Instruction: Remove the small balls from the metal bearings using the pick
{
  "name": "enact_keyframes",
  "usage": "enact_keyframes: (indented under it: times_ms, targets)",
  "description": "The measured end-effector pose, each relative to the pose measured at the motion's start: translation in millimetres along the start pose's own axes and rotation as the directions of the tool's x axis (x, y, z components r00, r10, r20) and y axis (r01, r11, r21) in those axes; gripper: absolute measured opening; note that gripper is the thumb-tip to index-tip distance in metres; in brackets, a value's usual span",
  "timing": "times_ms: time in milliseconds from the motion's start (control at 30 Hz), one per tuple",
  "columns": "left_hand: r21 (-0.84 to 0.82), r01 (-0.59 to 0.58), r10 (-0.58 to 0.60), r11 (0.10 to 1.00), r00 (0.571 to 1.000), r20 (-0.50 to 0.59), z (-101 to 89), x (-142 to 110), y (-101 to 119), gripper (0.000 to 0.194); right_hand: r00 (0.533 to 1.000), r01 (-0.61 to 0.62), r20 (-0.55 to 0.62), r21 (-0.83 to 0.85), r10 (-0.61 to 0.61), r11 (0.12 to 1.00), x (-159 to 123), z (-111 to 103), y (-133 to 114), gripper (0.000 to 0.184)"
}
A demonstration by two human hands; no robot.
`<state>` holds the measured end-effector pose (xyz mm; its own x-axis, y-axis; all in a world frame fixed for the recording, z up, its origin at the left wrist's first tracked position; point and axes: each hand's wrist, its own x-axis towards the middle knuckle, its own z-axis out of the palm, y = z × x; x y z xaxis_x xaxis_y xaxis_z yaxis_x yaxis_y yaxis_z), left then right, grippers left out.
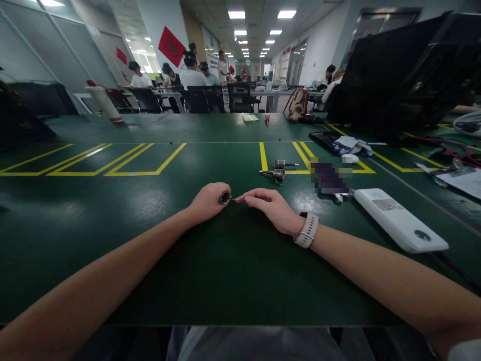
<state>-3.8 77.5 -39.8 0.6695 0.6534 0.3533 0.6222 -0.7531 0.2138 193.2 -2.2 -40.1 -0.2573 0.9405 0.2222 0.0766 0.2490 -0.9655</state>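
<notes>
My left hand [209, 201] is closed around a short dark metal cylinder [224, 197], its round open end turned toward me and to the right. Between the thumb and fingers of my right hand [267, 204] is a slim tool with a dark handle [265, 198], which looks like a small screwdriver. Its thin metal tip [235, 199] reaches the cylinder's rim; whether it goes inside I cannot tell. A tiny ring [232, 215] lies on the table just below. Beyond my right hand lie two metal cylinders with thin shafts, one farther [280, 164] and one nearer [277, 174].
The green table [240, 281] carries yellow tape lines. On the right lie a white power bank [398, 218], a pixelated dark phone-like object [329, 177] and white-and-blue gloves [351, 145]. A large black monitor [391, 75] stands behind them. Several people sit at far desks.
</notes>
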Motion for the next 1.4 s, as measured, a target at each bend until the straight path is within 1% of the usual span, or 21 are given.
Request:
enact_keyframes:
  times_ms: [67, 233, 300, 433, 500, 600, 733, 800, 900, 1033, 1200, 1267, 1333, 1400]
  targets:
    - [-0.041, 0.019, -0.021, 0.999, 0.999, -0.042, 0.7, 0.1, -1.9, 0.007, 1.000, -0.031, 0.006, 0.082, 0.031, 0.996, 1.4, -0.3, 3.2, 0.020]
    - [-0.143, 0.042, -0.066, 0.989, 0.984, -0.165, 1.3, 0.8, -3.5, 0.014, 0.999, -0.042, 0.017, 0.155, 0.040, 0.987, 2.2, 0.3, 6.1, 0.024]
    - [-0.217, 0.036, -0.080, 0.976, 0.977, -0.197, 1.7, 1.7, -1.8, 0.015, 0.999, -0.044, 0.008, 0.190, 0.043, 0.981, 2.4, 0.8, 4.1, 0.024]
    - [-0.418, 0.015, -0.106, 0.908, 0.975, -0.195, 3.6, 4.0, 3.3, 0.014, 0.998, -0.059, 0.018, 0.265, 0.056, 0.963, 2.9, 2.1, -1.1, 0.024]
    - [-0.458, 0.001, -0.098, 0.889, 0.977, -0.187, 4.4, 4.7, 4.5, 0.013, 0.998, -0.061, 0.028, 0.285, 0.056, 0.957, 2.7, 2.5, -2.0, 0.023]
    - [-0.392, -0.010, -0.072, 0.920, 0.978, -0.195, 4.8, 4.8, 3.4, 0.015, 0.999, -0.046, 0.006, 0.296, 0.047, 0.954, 2.3, 2.7, -0.5, 0.022]
    - [-0.262, -0.021, -0.033, 0.965, 0.979, -0.199, 4.8, 4.4, -1.1, 0.016, 0.993, -0.031, -0.101, 0.307, 0.065, 0.951, 2.3, 3.0, 2.2, 0.021]
    - [-0.226, -0.023, -0.023, 0.974, 0.980, -0.198, 4.7, 4.1, -3.1, 0.015, 0.990, -0.019, -0.129, 0.300, 0.061, 0.954, 2.3, 3.3, 2.1, 0.021]
    - [-0.216, -0.016, -0.026, 0.976, 0.981, -0.192, 4.5, 3.7, -4.7, 0.015, 0.991, -0.026, -0.116, 0.282, 0.061, 0.959, 2.0, 3.7, 0.1, 0.021]
    - [-0.269, -0.017, -0.033, 0.963, 0.983, -0.179, 3.4, 2.8, -3.5, 0.012, 0.995, -0.050, -0.075, 0.269, 0.073, 0.962, 0.7, 3.5, -2.7, 0.021]
    - [-0.302, -0.036, -0.007, 0.953, 0.990, -0.140, 1.1, 2.2, 1.0, 0.010, 0.999, -0.034, -0.022, 0.256, 0.041, 0.966, 0.3, 2.1, -2.5, 0.020]
    - [-0.302, -0.049, 0.008, 0.952, 0.991, -0.133, 0.6, 2.2, 2.2, 0.011, 0.999, -0.045, 0.001, 0.261, 0.046, 0.964, 0.9, 1.6, -2.0, 0.021]
    - [-0.292, -0.062, 0.025, 0.954, 0.991, -0.129, 0.8, 2.1, 2.8, 0.014, 0.998, -0.064, -0.006, 0.288, 0.069, 0.956, 1.6, 1.7, -1.5, 0.019]
    - [-0.269, -0.065, 0.029, 0.961, 0.991, -0.134, 1.4, 1.9, 2.7, 0.017, 0.994, -0.071, -0.050, 0.326, 0.093, 0.943, 1.9, 2.6, -1.2, 0.016]
